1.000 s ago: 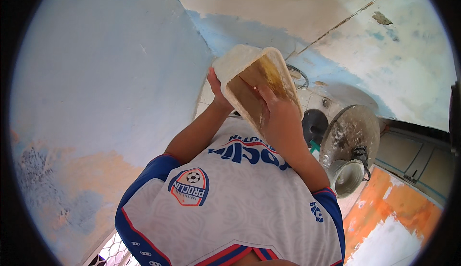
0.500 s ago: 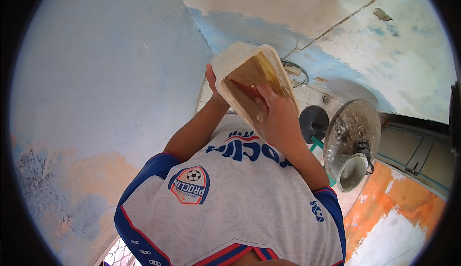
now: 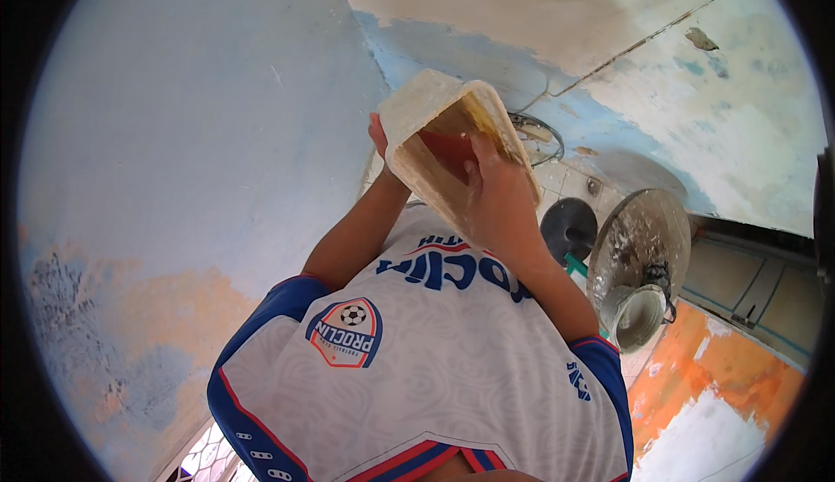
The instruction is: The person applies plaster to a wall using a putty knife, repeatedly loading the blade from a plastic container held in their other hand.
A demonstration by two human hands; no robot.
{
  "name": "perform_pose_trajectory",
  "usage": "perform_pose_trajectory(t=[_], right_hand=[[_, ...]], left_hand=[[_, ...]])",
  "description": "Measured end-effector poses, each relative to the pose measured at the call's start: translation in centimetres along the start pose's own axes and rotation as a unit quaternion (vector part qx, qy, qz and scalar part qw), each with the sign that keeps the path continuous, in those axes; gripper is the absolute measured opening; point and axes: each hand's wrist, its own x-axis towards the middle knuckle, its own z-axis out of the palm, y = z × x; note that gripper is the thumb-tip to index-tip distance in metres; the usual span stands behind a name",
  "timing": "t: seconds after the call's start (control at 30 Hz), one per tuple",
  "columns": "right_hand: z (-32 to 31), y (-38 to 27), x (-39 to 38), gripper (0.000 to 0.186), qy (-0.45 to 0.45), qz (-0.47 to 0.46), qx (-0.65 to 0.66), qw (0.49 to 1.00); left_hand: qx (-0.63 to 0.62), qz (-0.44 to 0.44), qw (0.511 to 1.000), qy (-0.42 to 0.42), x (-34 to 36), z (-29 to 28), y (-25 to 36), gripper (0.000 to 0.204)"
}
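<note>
Grips the off-white tub [image 3: 419,101] by its outer left side with the left hand [image 3: 377,137], with most of its fingers hidden behind the tub. Holds it tilted in front of the blue-sleeved white shirt [image 3: 452,351], with its opening facing up toward the head. Reaches into that opening with the right hand [image 3: 504,199], closed by thumb and fingers on a reddish flat piece [image 3: 445,151]; cannot tell its full shape. Has, off to the right, a black round disc [image 3: 570,228], a splattered round board [image 3: 639,238] and a grey pail [image 3: 639,321], near one another
</note>
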Motion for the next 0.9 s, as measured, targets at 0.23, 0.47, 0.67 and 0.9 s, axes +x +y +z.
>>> perform_pose_trajectory(t=[0.23,0.47,0.67,0.9], right_hand=[[0.3,-0.3,-0.1,0.036,-0.020,-0.016,0.023,0.999],[-1.0,-1.3,-0.2,0.034,-0.030,-0.007,0.055,0.998],[-2.6,-1.3,-0.3,0.034,-0.070,0.002,0.071,0.995],[-5.6,-1.4,0.2,0.035,-0.075,-0.006,0.133,0.988]], left_hand=[[0.090,0.033,0.977,-0.193,1.7,-4.9,1.1,0.092],[0.165,0.056,0.970,-0.170,1.3,-4.0,1.2,0.090],[0.128,0.009,0.965,-0.228,0.7,-2.7,1.6,0.092],[0.088,0.000,0.967,-0.241,0.4,-2.1,2.2,0.092]])
